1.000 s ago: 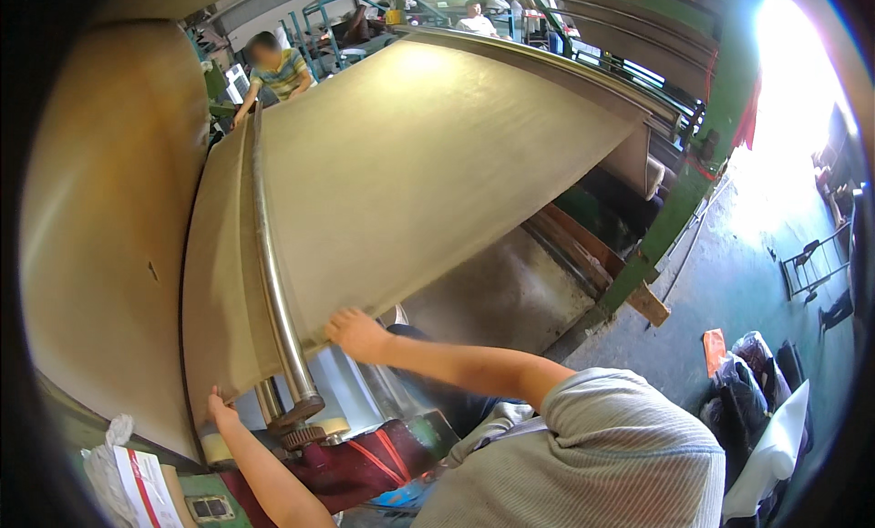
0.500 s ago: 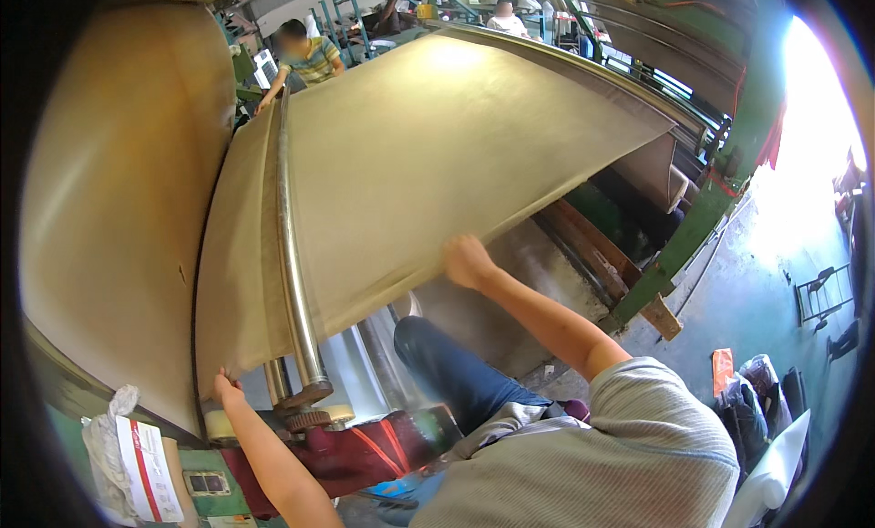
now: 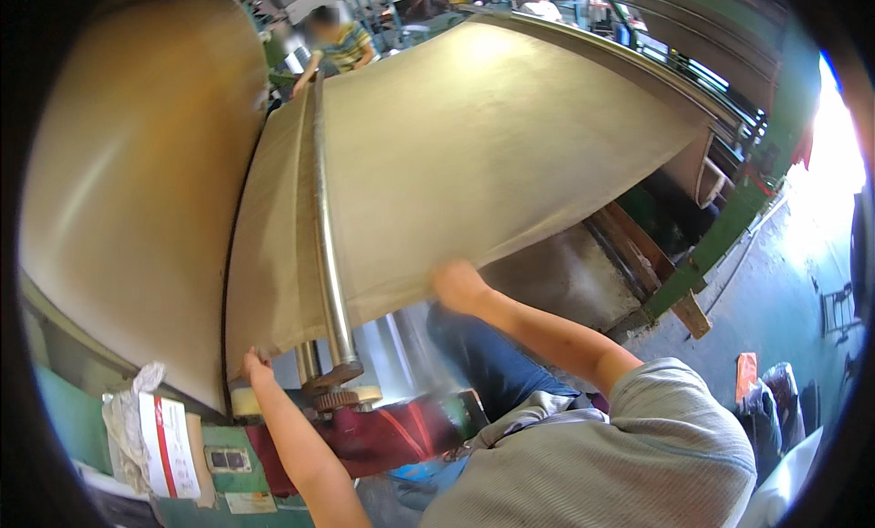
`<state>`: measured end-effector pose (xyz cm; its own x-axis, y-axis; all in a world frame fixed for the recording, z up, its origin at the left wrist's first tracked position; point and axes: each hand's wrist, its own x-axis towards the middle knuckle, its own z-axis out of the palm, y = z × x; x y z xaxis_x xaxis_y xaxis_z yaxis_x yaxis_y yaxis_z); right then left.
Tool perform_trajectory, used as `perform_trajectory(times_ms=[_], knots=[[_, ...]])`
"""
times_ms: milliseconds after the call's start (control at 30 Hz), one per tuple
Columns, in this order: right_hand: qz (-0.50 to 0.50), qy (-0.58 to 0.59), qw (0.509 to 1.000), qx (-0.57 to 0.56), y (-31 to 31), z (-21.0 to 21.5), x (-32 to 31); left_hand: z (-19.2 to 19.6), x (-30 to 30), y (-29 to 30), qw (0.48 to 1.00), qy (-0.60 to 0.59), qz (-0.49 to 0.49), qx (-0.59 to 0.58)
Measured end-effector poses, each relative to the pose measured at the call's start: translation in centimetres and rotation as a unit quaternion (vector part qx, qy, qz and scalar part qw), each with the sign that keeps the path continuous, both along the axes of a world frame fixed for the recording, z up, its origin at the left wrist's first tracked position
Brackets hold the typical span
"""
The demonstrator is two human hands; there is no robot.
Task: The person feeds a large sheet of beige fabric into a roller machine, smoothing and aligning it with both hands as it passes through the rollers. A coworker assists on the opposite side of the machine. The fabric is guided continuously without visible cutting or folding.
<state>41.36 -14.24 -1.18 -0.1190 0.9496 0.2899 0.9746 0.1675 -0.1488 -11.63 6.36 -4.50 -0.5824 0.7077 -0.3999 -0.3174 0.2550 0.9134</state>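
Note:
A wide tan fabric sheet point(image 3: 492, 136) stretches across the machine in front of me, passing under a shiny metal bar point(image 3: 326, 227). My left hand point(image 3: 258, 364) pinches the sheet's near left corner, close to a big brown roller point(image 3: 137, 182). Farther right, my right hand point(image 3: 458, 287) is closed at the sheet's near edge. It is blurred, and its fingertips are hidden. Between the hands, the bar's near end sits above a toothed gear point(image 3: 335, 400).
Across the sheet, a person in a striped shirt point(image 3: 346, 47) reaches to its far left edge. A green frame post point(image 3: 729, 227) slopes at the right, with a wooden beam end point(image 3: 693, 317) at its foot. Wrapped bundles point(image 3: 775, 410) stand at lower right. A dark red cloth point(image 3: 374, 441) covers a bar before me.
The view has shifted, so the machine appears farther right. My right hand has moved left along the near edge, toward the metal bar. My left hand stays at the corner.

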Motion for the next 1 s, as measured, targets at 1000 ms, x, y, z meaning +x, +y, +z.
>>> perform_trajectory(times_ms=[1000], knots=[[-0.193,-0.009,0.978,0.073,2.4,0.2,10.0,3.9,8.5,-3.4,0.978,-0.013,-0.201,0.056]])
